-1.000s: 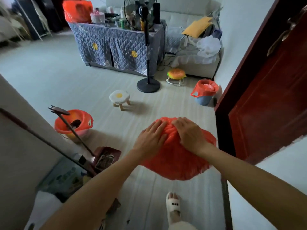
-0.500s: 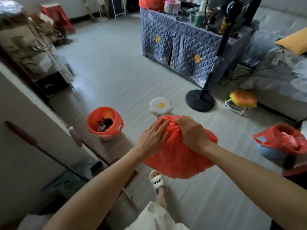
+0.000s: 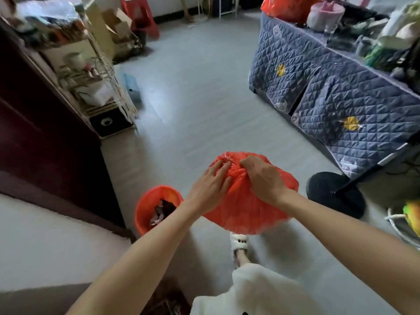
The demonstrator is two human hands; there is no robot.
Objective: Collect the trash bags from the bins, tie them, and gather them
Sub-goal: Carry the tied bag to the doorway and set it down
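I hold a full orange-red trash bag [image 3: 247, 210] in the air in front of me, above the floor. My right hand [image 3: 263, 178] grips the bunched plastic at the bag's top. My left hand [image 3: 211, 186] lies on the bag's top left with its fingers fairly straight, fingertips at the gathered neck. Below and left of the bag, a bin lined with another orange bag [image 3: 156, 208] stands on the floor with dark trash inside. A third orange bag [image 3: 288, 6] sits on the covered table at the top right.
A table under a quilted blue cover [image 3: 336, 96] fills the right. A fan's black round base [image 3: 336, 194] stands on the floor at the right. A dark wooden door [image 3: 45, 123] and a cluttered wire shelf [image 3: 95, 76] line the left. My slippered foot [image 3: 238, 244] is under the bag.
My view has swung left: the doorway and second lined bin on the right have left the frame, the left bin is now just beside the bag. Both hands stay at the bag's neck.
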